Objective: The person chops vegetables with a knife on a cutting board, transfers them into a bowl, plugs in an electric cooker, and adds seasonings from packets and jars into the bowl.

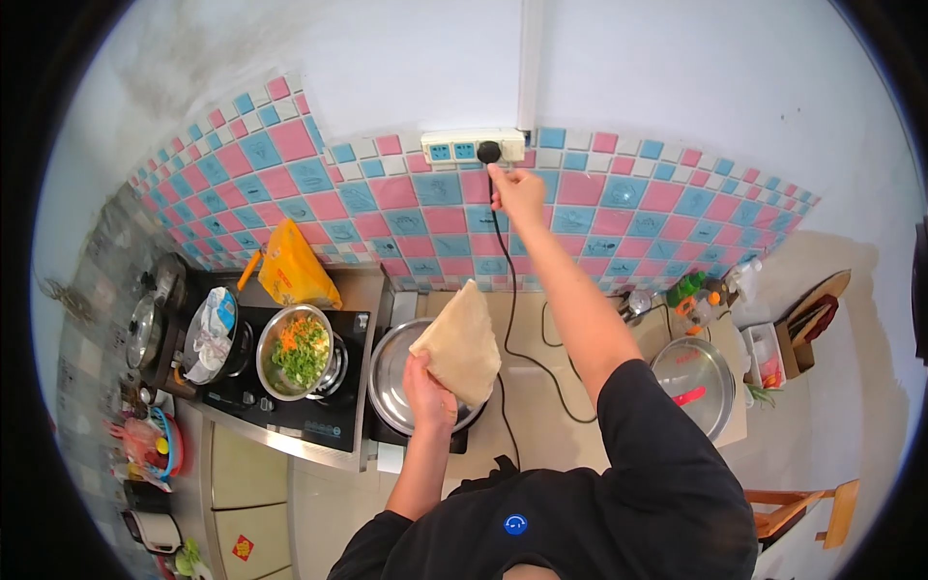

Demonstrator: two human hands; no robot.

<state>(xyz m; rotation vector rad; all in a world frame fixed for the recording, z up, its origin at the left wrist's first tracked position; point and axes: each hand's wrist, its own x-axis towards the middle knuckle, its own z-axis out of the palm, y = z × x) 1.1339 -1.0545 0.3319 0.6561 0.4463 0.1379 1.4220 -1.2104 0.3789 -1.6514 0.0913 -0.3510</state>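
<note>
In the head view, my left hand [430, 394] grips a folded, pale sheet of thin dough or flatbread [460, 346], roughly triangular. It is held above a round stainless-steel lid or pan [389, 372], covering part of it. My right hand [519, 197] reaches up to the wall, fingers curled in around a black power cord [507, 253] just below its plug [489, 152]. The plug sits in the right part of a white socket strip [441, 152]; the fingertips are at its lower edge.
Left, a steel bowl [275, 379] of chopped greens, orange shreds and pale bits stands on a black cooktop [329, 425]. Near it are a dark pan [237, 360] and a yellow bag [295, 271]. Right, a round metal pan [710, 396] holds a red-handled tool [688, 396].
</note>
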